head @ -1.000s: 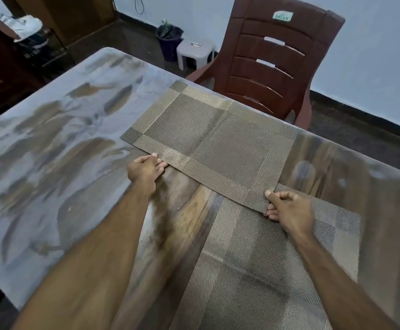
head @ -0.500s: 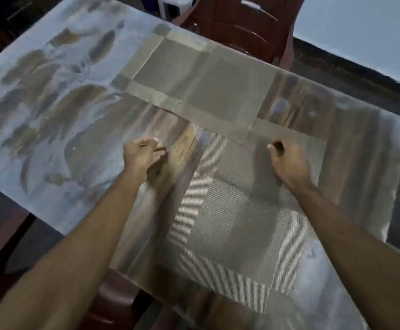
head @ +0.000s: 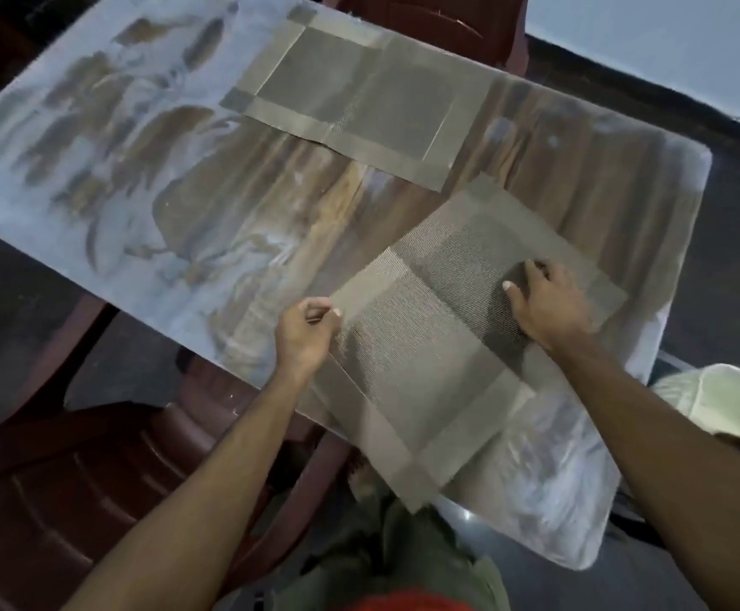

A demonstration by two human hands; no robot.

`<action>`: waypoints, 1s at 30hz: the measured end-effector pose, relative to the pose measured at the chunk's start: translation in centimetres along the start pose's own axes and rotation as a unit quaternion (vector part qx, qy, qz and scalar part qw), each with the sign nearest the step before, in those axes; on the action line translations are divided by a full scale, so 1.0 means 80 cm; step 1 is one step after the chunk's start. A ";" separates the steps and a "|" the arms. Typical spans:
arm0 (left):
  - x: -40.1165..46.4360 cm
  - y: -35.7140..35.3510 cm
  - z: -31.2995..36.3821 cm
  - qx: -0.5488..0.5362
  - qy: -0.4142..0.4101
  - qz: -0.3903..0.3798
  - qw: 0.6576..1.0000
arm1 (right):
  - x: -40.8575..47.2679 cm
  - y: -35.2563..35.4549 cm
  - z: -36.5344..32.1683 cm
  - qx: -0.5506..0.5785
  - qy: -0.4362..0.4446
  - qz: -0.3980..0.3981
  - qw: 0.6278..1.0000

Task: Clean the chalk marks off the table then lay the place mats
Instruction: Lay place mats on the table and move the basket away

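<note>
- At 5 o'clock on worktop [head: 601,178]: near mat [head: 447,355], tilted, one corner hanging over the near edge.
- L hand [head: 304,335] pinches the mat's left edge, fingers curled.
- R hand [head: 546,302] lies on mat w/ fingers spread, pressing.
- At 12 o'clock: far mat [head: 359,99], flat, just apart from near mat.
- Chalk smears [head: 108,138] at 9–10 o'clock.

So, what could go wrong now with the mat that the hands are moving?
1. The near mat hangs over the table's near edge; if released there, it may slip off.
2. White chalk smears remain on the table, so the mats may cover or pick up chalk.
3. The left hand pinches only the mat's edge while the right hand presses flat, so the mat may end up skewed relative to the far mat.
</note>
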State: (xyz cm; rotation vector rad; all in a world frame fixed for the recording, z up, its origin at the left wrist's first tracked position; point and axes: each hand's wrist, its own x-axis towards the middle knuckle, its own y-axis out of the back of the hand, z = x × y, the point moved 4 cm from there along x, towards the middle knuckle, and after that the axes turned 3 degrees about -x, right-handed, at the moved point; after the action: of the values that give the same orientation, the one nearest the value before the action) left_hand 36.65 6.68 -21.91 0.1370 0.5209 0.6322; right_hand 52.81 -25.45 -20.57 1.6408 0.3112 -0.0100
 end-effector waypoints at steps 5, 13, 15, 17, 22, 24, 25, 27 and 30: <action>-0.049 0.011 -0.017 0.059 -0.042 0.040 0.997 | -0.046 0.013 0.033 0.006 -0.037 0.002 0.999; -0.126 0.024 -0.056 0.130 -0.062 0.091 0.985 | -0.091 0.001 0.043 -0.002 -0.051 -0.020 0.998; -0.135 0.027 -0.065 0.135 -0.064 0.109 0.983 | -0.090 0.006 0.047 0.002 -0.051 -0.003 0.999; -0.137 0.031 -0.077 0.145 -0.053 0.129 0.980 | -0.090 0.003 0.054 0.027 -0.052 -0.008 0.998; -0.146 0.041 -0.093 0.123 0.025 0.209 0.970 | -0.092 0.001 0.064 0.088 -0.070 -0.009 0.994; -0.149 0.039 -0.106 0.052 0.085 0.207 0.973 | -0.085 0.009 0.066 0.094 -0.080 -0.021 0.992; -0.148 0.038 -0.115 0.022 0.108 0.194 0.975 | -0.082 0.012 0.069 0.097 -0.087 -0.032 0.991; -0.148 0.036 -0.125 -0.005 0.114 0.172 0.978 | -0.077 0.019 0.075 0.111 -0.104 -0.056 0.987; -0.146 0.049 -0.116 -0.030 0.080 0.196 0.977 | -0.069 0.033 0.083 0.195 -0.118 -0.071 0.971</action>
State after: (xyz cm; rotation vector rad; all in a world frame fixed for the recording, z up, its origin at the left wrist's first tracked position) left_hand 21.90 2.53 -23.92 0.1327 0.6362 1.0506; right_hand 49.22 -33.17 -17.59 1.9791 0.2515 -0.3941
